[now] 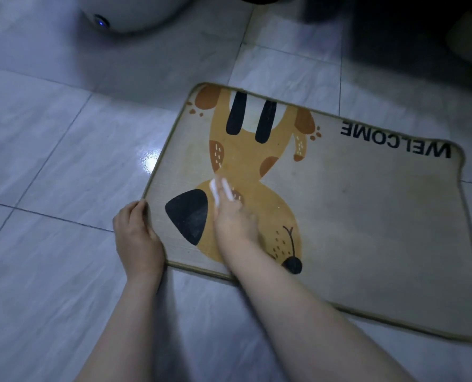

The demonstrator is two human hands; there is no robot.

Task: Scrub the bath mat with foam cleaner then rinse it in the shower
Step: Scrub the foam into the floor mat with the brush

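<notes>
I am at the scrubbing step. My left hand (135, 232) holds the mat (353, 216) corner, and my right hand (233, 216) grips a white brush (222, 188) on it. Next I think I should rub the rest.

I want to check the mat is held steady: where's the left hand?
The left hand grips the bath mat's near-left corner, beside the scrubbing right hand.

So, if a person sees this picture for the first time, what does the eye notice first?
Probably the beige bath mat with its orange cartoon dog and the word WELCOME, lying on the grey floor tiles. Next, the right hand holds something white on the dog print, while the left hand grips the mat's near left corner.
</notes>
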